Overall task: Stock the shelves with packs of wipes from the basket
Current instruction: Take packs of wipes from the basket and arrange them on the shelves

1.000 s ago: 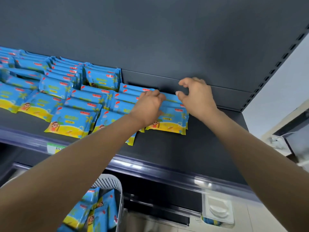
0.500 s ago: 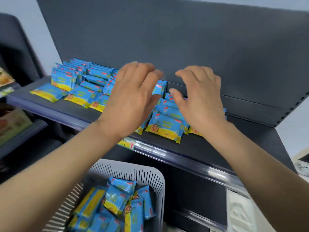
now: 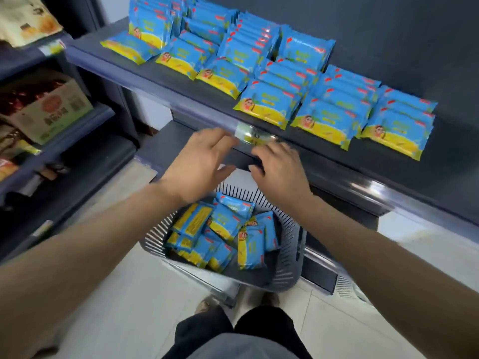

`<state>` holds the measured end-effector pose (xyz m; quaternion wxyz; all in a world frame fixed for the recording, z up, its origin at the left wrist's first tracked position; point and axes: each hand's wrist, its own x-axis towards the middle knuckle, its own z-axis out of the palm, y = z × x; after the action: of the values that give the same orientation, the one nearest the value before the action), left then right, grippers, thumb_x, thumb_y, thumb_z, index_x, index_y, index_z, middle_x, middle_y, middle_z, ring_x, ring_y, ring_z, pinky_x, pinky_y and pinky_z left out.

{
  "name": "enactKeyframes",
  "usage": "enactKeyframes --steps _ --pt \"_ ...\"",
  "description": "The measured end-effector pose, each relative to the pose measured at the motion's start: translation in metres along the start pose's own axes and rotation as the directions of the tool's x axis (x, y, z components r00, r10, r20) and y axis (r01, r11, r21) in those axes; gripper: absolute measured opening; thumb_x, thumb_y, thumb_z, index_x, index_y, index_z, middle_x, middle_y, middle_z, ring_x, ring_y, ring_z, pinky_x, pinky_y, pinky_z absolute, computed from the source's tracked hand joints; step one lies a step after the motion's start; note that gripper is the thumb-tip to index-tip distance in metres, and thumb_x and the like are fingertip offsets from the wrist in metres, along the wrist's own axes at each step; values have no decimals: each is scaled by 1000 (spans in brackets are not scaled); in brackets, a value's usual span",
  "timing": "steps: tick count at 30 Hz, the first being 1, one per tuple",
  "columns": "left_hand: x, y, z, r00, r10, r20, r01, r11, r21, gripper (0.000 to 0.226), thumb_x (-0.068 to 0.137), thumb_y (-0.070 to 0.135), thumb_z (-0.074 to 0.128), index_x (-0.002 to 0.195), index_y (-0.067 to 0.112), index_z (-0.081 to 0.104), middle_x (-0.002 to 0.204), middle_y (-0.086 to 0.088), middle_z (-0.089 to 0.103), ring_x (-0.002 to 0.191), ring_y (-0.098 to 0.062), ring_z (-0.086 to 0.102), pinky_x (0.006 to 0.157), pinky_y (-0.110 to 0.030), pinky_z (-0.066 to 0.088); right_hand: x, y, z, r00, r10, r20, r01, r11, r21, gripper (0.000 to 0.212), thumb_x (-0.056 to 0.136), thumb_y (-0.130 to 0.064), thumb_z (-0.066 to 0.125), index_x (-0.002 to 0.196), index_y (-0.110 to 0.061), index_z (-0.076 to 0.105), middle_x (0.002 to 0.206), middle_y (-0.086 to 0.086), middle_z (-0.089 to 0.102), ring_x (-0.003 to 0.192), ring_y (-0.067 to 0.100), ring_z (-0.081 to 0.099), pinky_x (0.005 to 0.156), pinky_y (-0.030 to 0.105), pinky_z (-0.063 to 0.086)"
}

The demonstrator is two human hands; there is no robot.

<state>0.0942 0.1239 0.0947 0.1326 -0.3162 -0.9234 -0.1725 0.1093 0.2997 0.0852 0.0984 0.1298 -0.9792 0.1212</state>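
Observation:
Blue and yellow packs of wipes (image 3: 269, 102) lie in overlapping rows on the dark shelf (image 3: 427, 174). Below it, a grey slotted basket (image 3: 290, 255) on the floor holds several more packs (image 3: 223, 229) in a loose heap. My left hand (image 3: 199, 164) and my right hand (image 3: 280, 169) hover side by side in front of the shelf's front rail, above the basket's far rim. Both hands are empty, fingers spread and pointing forward and down. Neither touches a pack.
A price tag (image 3: 248, 134) sits on the shelf rail just beyond my fingers. To the left stands another shelf unit with a cardboard box (image 3: 49, 110) and other goods. Pale floor tiles (image 3: 145, 294) surround the basket. My legs (image 3: 233, 335) stand behind the basket.
Both hands have left the packs on the shelf and dropped below its front rail, over the basket. My view has tilted down, bringing the basket and floor into sight.

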Motion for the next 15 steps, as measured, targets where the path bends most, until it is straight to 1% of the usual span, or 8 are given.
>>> enactKeyframes --steps 3,5,7,8,10,11,13,15 --pt "-24 -25 37 983 -101 151 106 994 -20 45 73 14 75 114 0 60 109 -19 60 102 -38 57 91 -39 36 -8 6 54 975 81 208 -79 997 -14 31 90 -22 50 118 -9 56 115 12 58 109 32 50 88 40 40" --pt "-38 -39 62 951 -166 262 177 984 -20 41 75 15 71 113 2 60 109 -18 60 104 -36 55 91 -39 36 -17 13 88 913 164 373 -172 985 -12 29 90 -21 52 114 -4 54 109 16 58 105 34 52 82 39 43" --pt "-51 -52 85 915 -202 349 220 976 -10 38 78 17 67 113 5 58 110 -17 58 105 -35 53 89 -38 37 -28 22 122 811 247 530 -274 961 -29 24 90 -21 54 106 -3 54 98 15 56 98 34 56 70 35 41" --pt "-58 -59 96 899 -220 379 238 971 -1 40 79 18 65 116 7 57 114 -16 56 108 -35 52 91 -38 36 -34 27 138 750 285 597 -322 945 -47 21 90 -21 54 102 -4 54 95 14 56 93 33 58 65 34 39" --pt "-71 -71 115 861 -268 433 287 958 21 45 82 22 63 124 10 52 124 -14 53 115 -33 48 97 -38 33 -46 35 164 620 342 706 -400 912 -91 16 91 -19 53 96 -4 56 88 11 56 83 28 59 61 33 39" --pt "-76 -76 122 836 -293 464 313 949 35 46 83 23 63 126 10 51 126 -13 51 117 -32 47 99 -37 32 -52 40 177 561 358 747 -424 899 -113 18 91 -18 53 100 -3 58 87 11 56 81 26 59 61 33 41" --pt "-84 -86 135 795 -326 511 347 936 57 48 85 25 62 128 11 49 126 -12 50 118 -31 47 100 -37 32 -63 47 199 463 402 790 -456 872 -176 25 91 -19 55 108 -2 59 99 13 61 88 26 60 65 31 45" --pt "-89 -92 142 773 -347 532 366 928 72 49 85 27 62 129 11 47 127 -12 49 117 -31 47 100 -38 34 -70 48 213 401 463 791 -499 834 -235 33 89 -24 58 115 -3 56 114 13 62 100 27 61 69 29 46"
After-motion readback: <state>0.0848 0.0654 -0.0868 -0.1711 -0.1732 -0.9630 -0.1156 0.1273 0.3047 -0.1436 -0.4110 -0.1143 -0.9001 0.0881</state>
